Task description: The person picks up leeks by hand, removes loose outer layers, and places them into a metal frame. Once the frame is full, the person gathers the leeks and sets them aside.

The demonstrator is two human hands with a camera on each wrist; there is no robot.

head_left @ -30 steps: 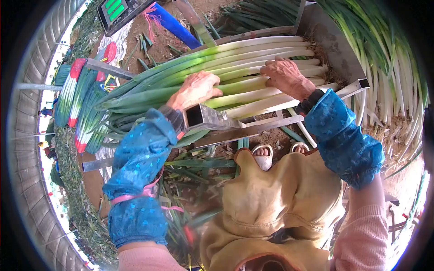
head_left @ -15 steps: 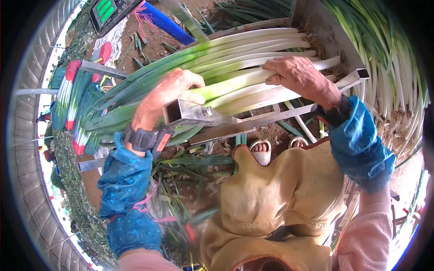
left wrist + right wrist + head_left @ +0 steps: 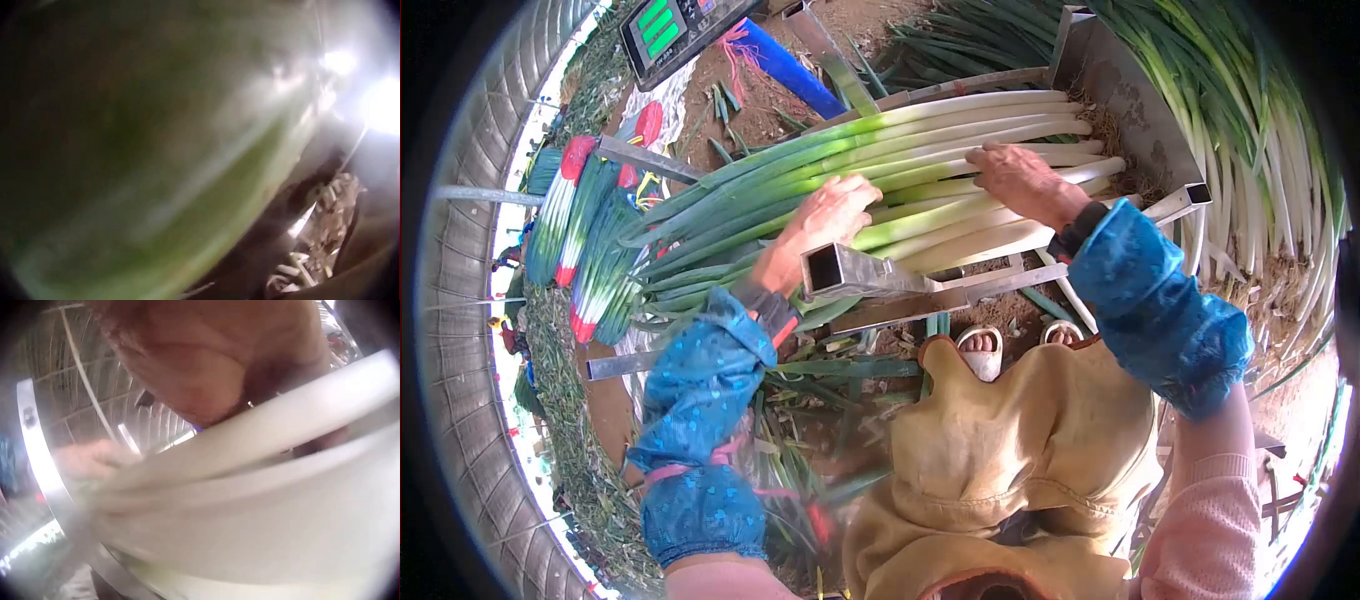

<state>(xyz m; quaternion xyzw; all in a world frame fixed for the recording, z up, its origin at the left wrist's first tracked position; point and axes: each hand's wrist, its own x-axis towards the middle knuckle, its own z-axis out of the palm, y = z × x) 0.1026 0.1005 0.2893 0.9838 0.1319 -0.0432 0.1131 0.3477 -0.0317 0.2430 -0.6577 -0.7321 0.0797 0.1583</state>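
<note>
A thick layer of long green onions [image 3: 920,135] lies side by side in a metal rack [image 3: 900,312], roots to the right and leaves to the left. My left hand [image 3: 825,220] curls over green onions where white turns to green. Farther right, my right hand [image 3: 1025,180] grips a white stalk [image 3: 269,428]; in the right wrist view fingertips show below that stalk and the thumb side lies above it. Blurred green leaves [image 3: 156,187] fill most of the left wrist view, hiding the left fingers there.
A metal end plate [image 3: 1135,100] stands at the root end, with a heap of green onions [image 3: 1240,150] beyond it. Taped bundles [image 3: 565,215] lie at left. A scale display [image 3: 670,35] and blue tube [image 3: 790,68] are at the back. Square metal tube ends [image 3: 825,268] jut toward me.
Both hands first drew toward me with a green onion between them, the left shifting left. Since then both have moved back over the layer, away from my body.
</note>
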